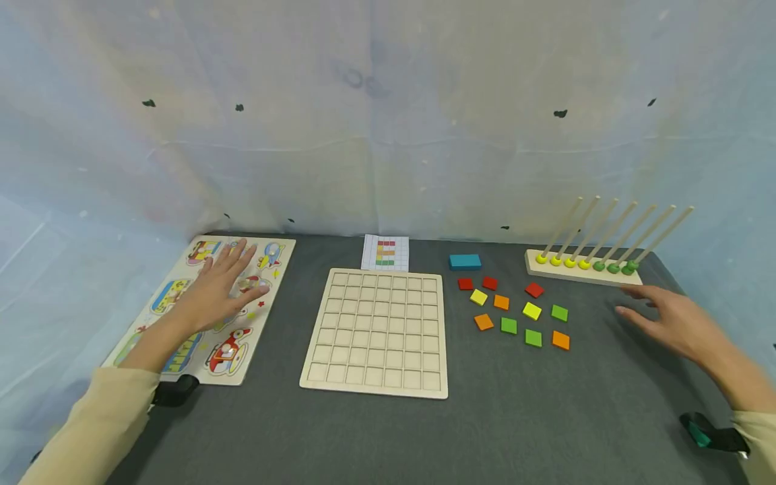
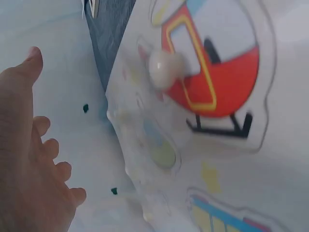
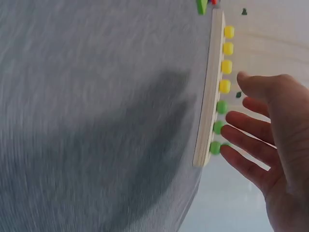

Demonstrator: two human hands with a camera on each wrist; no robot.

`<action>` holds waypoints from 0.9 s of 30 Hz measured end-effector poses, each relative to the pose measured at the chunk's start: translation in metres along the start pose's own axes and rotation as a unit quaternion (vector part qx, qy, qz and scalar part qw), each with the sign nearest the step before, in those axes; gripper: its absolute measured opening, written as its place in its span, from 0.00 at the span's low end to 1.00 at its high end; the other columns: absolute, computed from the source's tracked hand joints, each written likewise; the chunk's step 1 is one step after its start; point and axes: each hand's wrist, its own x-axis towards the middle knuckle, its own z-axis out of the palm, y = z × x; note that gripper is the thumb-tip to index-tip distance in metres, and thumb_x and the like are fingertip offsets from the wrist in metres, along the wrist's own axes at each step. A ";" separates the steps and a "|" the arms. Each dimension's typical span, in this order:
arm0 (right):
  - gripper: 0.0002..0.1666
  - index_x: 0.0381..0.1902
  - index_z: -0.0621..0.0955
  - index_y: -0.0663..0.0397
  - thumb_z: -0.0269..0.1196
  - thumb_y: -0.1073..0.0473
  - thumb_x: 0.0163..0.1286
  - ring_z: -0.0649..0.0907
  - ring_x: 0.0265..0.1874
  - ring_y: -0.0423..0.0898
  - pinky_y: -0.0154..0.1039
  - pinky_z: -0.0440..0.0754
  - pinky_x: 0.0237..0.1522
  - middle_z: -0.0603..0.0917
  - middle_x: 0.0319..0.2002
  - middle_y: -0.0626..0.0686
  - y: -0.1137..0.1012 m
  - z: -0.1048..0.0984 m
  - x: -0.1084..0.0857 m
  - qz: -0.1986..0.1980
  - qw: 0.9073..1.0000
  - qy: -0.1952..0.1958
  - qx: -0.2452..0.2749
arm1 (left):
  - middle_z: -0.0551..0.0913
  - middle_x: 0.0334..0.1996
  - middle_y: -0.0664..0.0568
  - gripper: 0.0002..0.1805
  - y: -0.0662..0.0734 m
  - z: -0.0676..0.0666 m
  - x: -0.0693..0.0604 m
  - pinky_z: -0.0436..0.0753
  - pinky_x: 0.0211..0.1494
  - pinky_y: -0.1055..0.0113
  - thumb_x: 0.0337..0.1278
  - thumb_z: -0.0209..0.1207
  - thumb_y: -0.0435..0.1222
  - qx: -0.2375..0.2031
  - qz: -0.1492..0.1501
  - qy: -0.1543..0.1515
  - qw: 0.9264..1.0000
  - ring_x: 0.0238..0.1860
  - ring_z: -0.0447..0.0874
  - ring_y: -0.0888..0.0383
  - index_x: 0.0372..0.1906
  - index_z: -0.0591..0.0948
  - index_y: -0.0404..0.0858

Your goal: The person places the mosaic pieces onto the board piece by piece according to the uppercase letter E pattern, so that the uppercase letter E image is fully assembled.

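Observation:
My left hand [image 1: 215,289] hovers over or touches a white knobbed picture puzzle board [image 1: 285,249] at the left; contact is unclear. Its fingers are extended with nothing in them. In the left wrist view, a red helicopter puzzle piece [image 2: 241,82] with a pale knob is seen close up beside the hand. My right hand [image 1: 679,320] is in the air just in front of a wooden bead rack [image 1: 582,274], at its right end. Loosely spread fingers [image 3: 251,130] hold nothing. Yellow and green beads sit at the foot of the rack's slanting pegs.
A wooden grid board [image 1: 376,330] lies mid-table, with a colour pattern card [image 1: 385,253] behind it. Right of it are a blue block [image 1: 465,263] and several loose square tiles, among them a green tile [image 1: 533,338] and a red tile [image 1: 534,289]. A pale curtain [image 1: 376,168] hangs behind.

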 end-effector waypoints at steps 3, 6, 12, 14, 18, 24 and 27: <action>0.21 0.52 0.80 0.70 0.66 0.59 0.68 0.83 0.39 0.66 0.62 0.79 0.38 0.84 0.44 0.69 -0.006 0.000 0.002 -0.019 0.999 0.006 0.031 | 0.38 0.78 0.40 0.48 0.005 0.003 0.000 0.37 0.74 0.37 0.67 0.54 0.57 -0.002 0.013 0.000 1.000 0.77 0.34 0.37 0.79 0.44 0.41; 0.17 0.50 0.82 0.69 0.66 0.63 0.67 0.85 0.37 0.62 0.60 0.81 0.37 0.86 0.41 0.65 -0.013 0.001 0.005 -0.039 0.998 0.006 0.046 | 0.35 0.78 0.43 0.49 0.009 0.007 -0.003 0.41 0.74 0.37 0.66 0.55 0.57 -0.002 0.016 -0.007 1.000 0.77 0.35 0.37 0.79 0.43 0.43; 0.15 0.48 0.83 0.68 0.67 0.65 0.64 0.85 0.35 0.57 0.57 0.82 0.37 0.87 0.40 0.62 -0.026 0.006 0.014 -0.053 0.997 0.007 0.050 | 0.35 0.79 0.45 0.51 0.020 0.013 -0.008 0.43 0.74 0.37 0.65 0.55 0.58 -0.014 0.006 -0.024 1.000 0.77 0.35 0.37 0.79 0.42 0.44; 0.15 0.48 0.83 0.68 0.67 0.65 0.64 0.85 0.35 0.56 0.56 0.83 0.37 0.87 0.40 0.61 -0.030 0.007 0.018 -0.059 0.997 0.002 0.056 | 0.35 0.79 0.43 0.51 0.025 0.015 -0.010 0.43 0.73 0.36 0.65 0.56 0.58 -0.036 0.000 -0.038 0.999 0.77 0.35 0.37 0.80 0.41 0.45; 0.15 0.48 0.83 0.68 0.67 0.66 0.64 0.86 0.36 0.56 0.55 0.83 0.38 0.86 0.41 0.61 -0.039 0.009 0.025 -0.070 0.995 -0.008 0.072 | 0.36 0.79 0.42 0.52 0.037 0.020 -0.009 0.43 0.73 0.36 0.63 0.57 0.58 -0.064 0.003 -0.058 0.996 0.77 0.35 0.37 0.80 0.43 0.44; 0.16 0.50 0.82 0.68 0.66 0.65 0.66 0.85 0.38 0.57 0.56 0.83 0.40 0.86 0.43 0.63 -0.056 0.013 0.037 -0.069 0.993 -0.030 0.092 | 0.44 0.78 0.39 0.54 0.054 0.031 -0.007 0.47 0.73 0.38 0.58 0.60 0.62 -0.032 0.035 -0.067 0.997 0.76 0.41 0.36 0.78 0.50 0.38; 0.17 0.51 0.82 0.68 0.65 0.65 0.66 0.86 0.39 0.57 0.55 0.83 0.40 0.86 0.43 0.62 -0.066 0.015 0.044 -0.074 0.992 -0.036 0.099 | 0.45 0.78 0.38 0.55 0.061 0.037 -0.007 0.51 0.72 0.37 0.56 0.59 0.64 -0.036 0.035 -0.080 0.996 0.76 0.43 0.35 0.78 0.52 0.37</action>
